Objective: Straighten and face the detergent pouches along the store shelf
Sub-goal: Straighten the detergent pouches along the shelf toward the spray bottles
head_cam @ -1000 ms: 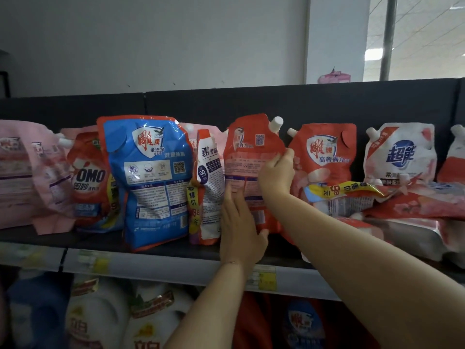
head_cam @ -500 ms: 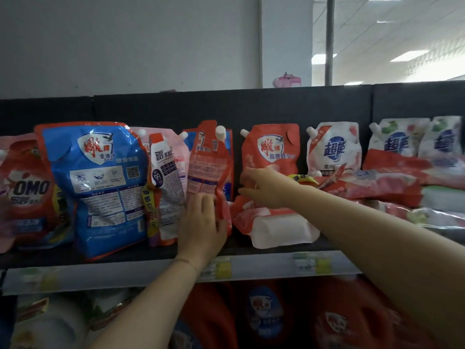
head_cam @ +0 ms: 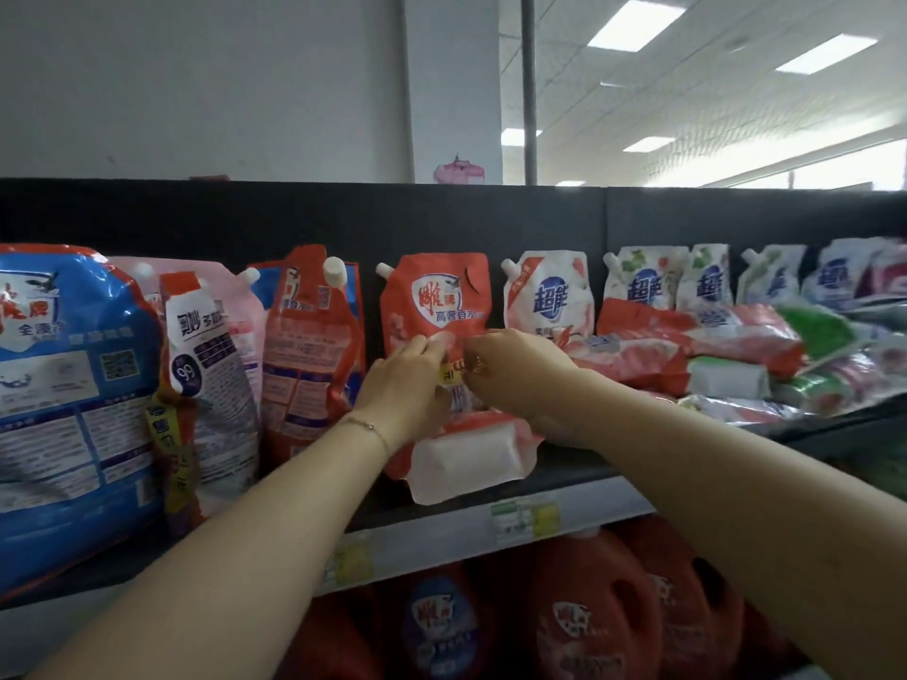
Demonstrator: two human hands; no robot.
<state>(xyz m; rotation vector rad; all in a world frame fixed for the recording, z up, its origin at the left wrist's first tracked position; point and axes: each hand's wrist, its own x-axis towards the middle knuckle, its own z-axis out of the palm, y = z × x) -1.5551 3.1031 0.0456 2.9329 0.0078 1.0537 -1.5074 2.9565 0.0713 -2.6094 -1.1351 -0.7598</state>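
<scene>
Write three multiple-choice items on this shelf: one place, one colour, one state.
1. Where do both hands work? A) far left end B) yellow band on the upright red pouch C) lower tier
2. That pouch's spout cap is: A) white B) black C) green
3. The pouch under the hands: A) hangs hooked B) lies down, base forward C) stands spout-up
B: left hand and right hand pinch the band. A: the cap shows white. B: its pale base faces forward.

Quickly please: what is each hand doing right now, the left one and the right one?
Left hand: holds the red pouch at its yellow band.
Right hand: pinches the same yellow band.
</scene>
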